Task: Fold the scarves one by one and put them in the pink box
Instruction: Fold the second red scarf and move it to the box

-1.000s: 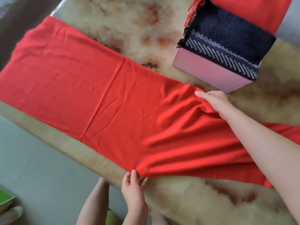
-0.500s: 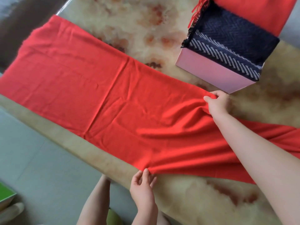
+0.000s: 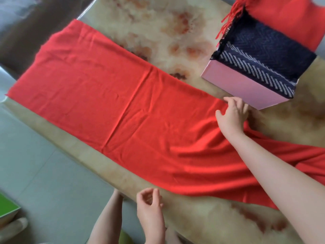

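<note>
A long red scarf [image 3: 123, 103] lay spread flat across the marbled table [image 3: 175, 32], running from 10 o'clock down to 4 o'clock, smooth at its far end and rumpled toward the near right. The right hand [image 3: 232, 115] rested on the scarf's far edge at about 2 o'clock, thumb and forefinger apart and the other fingers loosely bent; it appeared to grip no cloth, though the edge under the palm was hidden. The left hand [image 3: 149, 206] hovered at 6 o'clock, just off the scarf's near edge, its fingers loosely curled around nothing. The pink box [image 3: 237, 85] stood at 2 o'clock, just beyond the right hand, with a folded navy herringbone scarf [image 3: 263, 55] inside. A fringed red scarf [image 3: 290, 20] lay at the box's far side.
</note>
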Tool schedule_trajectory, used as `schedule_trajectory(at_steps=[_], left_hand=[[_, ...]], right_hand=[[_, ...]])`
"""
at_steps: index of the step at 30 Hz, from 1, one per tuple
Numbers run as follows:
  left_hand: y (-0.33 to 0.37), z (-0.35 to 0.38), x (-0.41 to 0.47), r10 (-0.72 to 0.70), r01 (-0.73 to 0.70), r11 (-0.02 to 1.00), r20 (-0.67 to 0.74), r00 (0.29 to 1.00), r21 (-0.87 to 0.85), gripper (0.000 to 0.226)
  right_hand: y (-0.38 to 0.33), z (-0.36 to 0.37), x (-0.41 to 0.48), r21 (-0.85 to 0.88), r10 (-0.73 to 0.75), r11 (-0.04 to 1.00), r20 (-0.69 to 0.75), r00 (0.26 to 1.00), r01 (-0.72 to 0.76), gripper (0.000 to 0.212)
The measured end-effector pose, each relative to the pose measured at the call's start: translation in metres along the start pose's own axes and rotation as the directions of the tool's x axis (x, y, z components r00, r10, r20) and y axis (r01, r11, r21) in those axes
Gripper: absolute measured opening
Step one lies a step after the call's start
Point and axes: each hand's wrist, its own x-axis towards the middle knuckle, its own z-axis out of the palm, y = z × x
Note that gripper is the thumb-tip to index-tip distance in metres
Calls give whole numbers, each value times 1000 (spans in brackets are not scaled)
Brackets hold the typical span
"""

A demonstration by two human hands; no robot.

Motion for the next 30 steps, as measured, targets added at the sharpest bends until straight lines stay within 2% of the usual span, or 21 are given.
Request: schedule_trajectory(at_steps=[1, 2, 3, 5, 7, 8, 10, 12, 16, 17, 20, 22, 24, 26, 28, 30], left_hand=[[9, -2, 5, 178, -176, 978, -2, 984, 107, 15], [20, -3, 13, 365, -361, 905, 28, 931, 225, 19], [29, -2, 23, 526, -520, 785, 81, 847, 336, 26], [46, 7, 50, 688, -696, 532, 233, 687, 482, 47], [63, 16, 78, 694, -754, 316, 402, 598, 575, 63], [67, 18, 92, 658, -756, 228, 475, 584, 614, 67], [66, 15, 113, 583, -737, 86, 566, 583, 670, 71], [59, 3, 124, 552, -718, -13, 604, 575, 696, 72], [42, -22, 125, 531, -697, -71, 618, 579, 714, 72], [41, -25, 124, 528, -694, -79, 620, 580, 716, 72], [57, -25, 128, 563, -708, -35, 599, 569, 705, 72], [77, -20, 135, 599, -719, 13, 571, 562, 695, 71], [98, -14, 144, 620, -708, 62, 529, 579, 703, 70], [110, -11, 156, 611, -685, 96, 500, 614, 723, 70], [111, -13, 167, 584, -660, 85, 500, 640, 746, 71], [108, -17, 174, 561, -646, 53, 512, 650, 762, 72]], right_hand=[[-10, 4, -1, -6, -76, 997, 2, 997, 76, 46], [-22, 9, -1, -6, -152, 988, 33, 988, 152, 48], [-35, 16, -3, 9, -220, 975, 100, 970, 220, 51], [-59, 32, -12, 35, -342, 937, 293, 893, 347, 61], [-74, 50, -28, -8, -400, 892, 454, 796, 453, 68], [-77, 58, -38, -47, -398, 873, 505, 766, 485, 72], [-75, 68, -54, -127, -376, 849, 538, 755, 513, 76], [-72, 73, -61, -158, -375, 840, 523, 765, 520, 78], [-81, 67, -53, -95, -382, 858, 538, 752, 504, 79], [-88, 65, -47, -68, -378, 879, 506, 775, 473, 75], [-118, 61, -17, 30, -365, 929, 252, 896, 369, 64], [-142, 65, 12, 62, -319, 948, 161, 934, 314, 53], [-163, 70, 41, 73, -206, 978, 173, 963, 196, 41], [-177, 75, 62, 42, -98, 995, 233, 968, 91, 38], [-184, 80, 72, -21, -50, 998, 284, 958, 58, 35], [-188, 81, 74, -86, -30, 995, 304, 952, 59, 24]])
